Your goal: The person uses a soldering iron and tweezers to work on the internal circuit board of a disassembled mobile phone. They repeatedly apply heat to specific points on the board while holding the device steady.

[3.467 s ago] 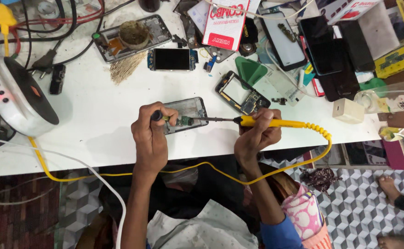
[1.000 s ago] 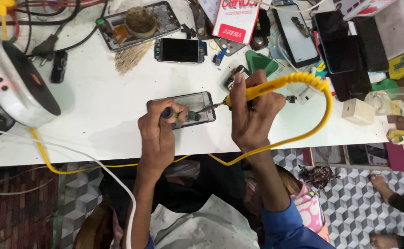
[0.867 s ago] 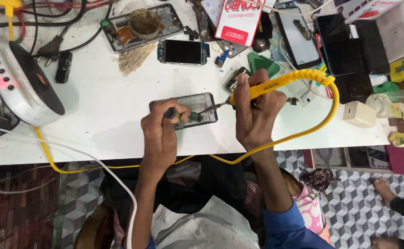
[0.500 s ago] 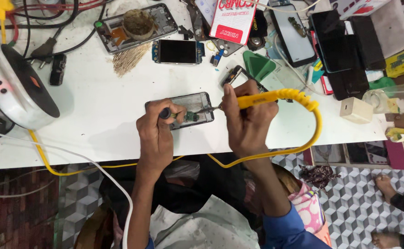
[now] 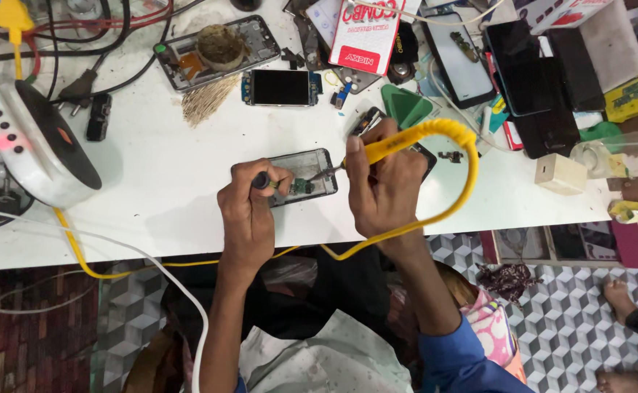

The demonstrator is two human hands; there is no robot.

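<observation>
From the head camera, looking straight down, the right hand (image 5: 384,193) sits just right of the frame's centre, closed around the yellow handle of a soldering iron (image 5: 399,143). The iron's metal tip points left and down and meets the inside of an opened phone (image 5: 306,177) that lies flat on the white table (image 5: 159,182), near its front edge. The iron's yellow cord (image 5: 472,182) arcs up over the hand, loops down to the right, then runs left under the wrists along the table edge.

The left hand (image 5: 250,211) is just left of centre, its fingers wrapped around a small dark tool with a blue-green band (image 5: 262,181), held against the left end of the phone. The hand covers that end of the phone, so whether it also presses the case down cannot be told.

In the upper middle of the frame another phone with a dark screen (image 5: 280,87) lies flat, well apart from the hands. Left of it is a small bundle of tan bristles (image 5: 204,102), and above that an open phone frame with a brownish lump on it (image 5: 217,47). At the far left stands a round white-and-black unit with a red light (image 5: 32,142). A green triangular pick (image 5: 405,105) lies just above the right hand. At the upper right, several dark phones (image 5: 544,73) are stacked, with a small cream-coloured block (image 5: 560,173) below them.
</observation>
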